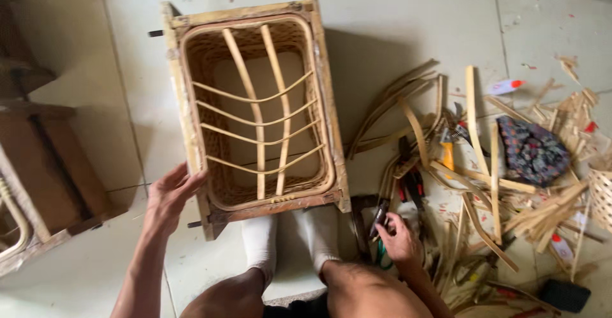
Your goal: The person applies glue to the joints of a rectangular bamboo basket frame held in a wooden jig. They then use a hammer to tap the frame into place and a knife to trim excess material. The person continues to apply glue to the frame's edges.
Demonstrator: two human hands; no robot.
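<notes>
A rectangular woven rattan basket (191, 133) in a wooden frame lies on the tiled floor, its open side facing up, with bent cane strips crossing two upright ribs inside. My left hand (169, 194) rests open-fingered against the frame's near left corner. My right hand (398, 236) is down among the scraps to the right, its fingers closed on a small dark-handled tool (380, 216). My two feet in white socks (261, 241) sit just below the basket's near edge.
A heap of cut cane strips (491, 190), pliers with red handles (414, 184), an orange-handled tool (447, 152) and a dark patterned cloth (532, 152) cover the floor at the right. A small woven basket (601, 194) stands at the right edge. Wooden frames (44, 178) lie at the left.
</notes>
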